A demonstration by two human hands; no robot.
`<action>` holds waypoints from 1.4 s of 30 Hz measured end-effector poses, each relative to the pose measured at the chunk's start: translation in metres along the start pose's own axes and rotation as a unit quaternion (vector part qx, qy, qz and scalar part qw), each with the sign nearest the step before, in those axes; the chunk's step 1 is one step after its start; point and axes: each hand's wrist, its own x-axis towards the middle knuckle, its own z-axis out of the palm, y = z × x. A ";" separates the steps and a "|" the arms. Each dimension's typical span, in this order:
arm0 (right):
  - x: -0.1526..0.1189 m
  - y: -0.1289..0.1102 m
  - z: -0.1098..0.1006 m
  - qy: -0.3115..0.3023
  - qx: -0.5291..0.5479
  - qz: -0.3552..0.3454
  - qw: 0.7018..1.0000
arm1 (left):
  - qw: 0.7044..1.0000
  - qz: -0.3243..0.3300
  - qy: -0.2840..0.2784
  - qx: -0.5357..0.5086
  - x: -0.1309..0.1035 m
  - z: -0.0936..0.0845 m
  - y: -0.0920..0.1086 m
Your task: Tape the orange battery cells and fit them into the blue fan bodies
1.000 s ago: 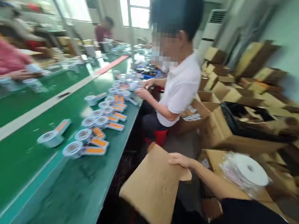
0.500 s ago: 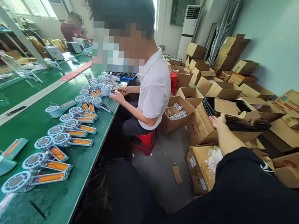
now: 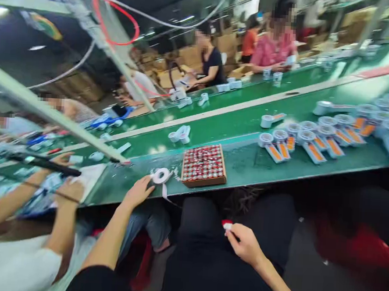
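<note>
My left hand (image 3: 138,193) rests at the near edge of the green bench, its thumb and fingers apart. Just beyond its fingertips lies a roll of white tape (image 3: 161,175), with a loose strip hanging over the edge. Over my lap, my right hand (image 3: 245,245) is closed in a pinch on a small red-and-white piece (image 3: 227,224), too small to make out its kind. A shallow cardboard box (image 3: 205,180) packed with red, round-topped cylinders stands on the bench between my hands.
Several light-blue handheld units (image 3: 309,136) with orange strips lie along the bench to the right. At left, a co-worker's arms (image 3: 67,199) reach over the bench near mine. A slanting metal post (image 3: 67,122) crosses the left side. Other people sit across the bench.
My view has swung left from the cartons and the seated co-worker to the bench. My right hand, open over a carton before, now pinches the small piece. My left hand has come into view.
</note>
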 end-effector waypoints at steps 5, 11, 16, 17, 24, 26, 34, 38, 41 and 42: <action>-0.005 -0.017 0.034 -0.194 -0.100 -0.076 0.973 | 0.998 0.049 0.008 -0.026 -0.001 0.013 -0.024; 0.059 -0.067 0.074 -0.174 -0.076 0.038 0.981 | 0.980 0.106 0.159 -0.046 -0.008 0.004 0.016; 0.121 -0.120 0.147 -0.273 0.039 0.086 0.957 | 0.939 0.211 0.260 -0.085 -0.034 -0.018 0.050; 0.125 -0.122 0.161 -0.301 0.049 0.088 0.948 | 0.940 0.211 0.249 -0.096 -0.033 -0.020 0.048; 0.132 -0.118 0.172 -0.420 -0.281 -0.101 0.857 | 0.952 0.100 0.257 -0.136 -0.024 0.018 -0.008; 0.151 -0.129 0.151 -0.352 -0.374 -0.179 0.839 | 0.946 0.091 0.274 -0.146 -0.025 0.032 -0.011; 0.215 -0.159 0.113 -0.283 -0.609 -0.247 0.698 | 0.926 0.143 0.301 -0.180 -0.021 0.035 0.029; 0.211 -0.157 0.122 -0.313 -0.610 -0.249 0.684 | 0.917 0.167 0.314 -0.181 -0.022 0.027 0.038; 0.204 -0.156 0.130 -0.293 -0.618 -0.240 0.689 | 0.923 0.161 0.301 -0.176 -0.025 0.027 0.040; 0.203 -0.155 0.132 -0.287 -0.618 -0.236 0.693 | 0.926 0.159 0.296 -0.172 -0.026 0.028 0.041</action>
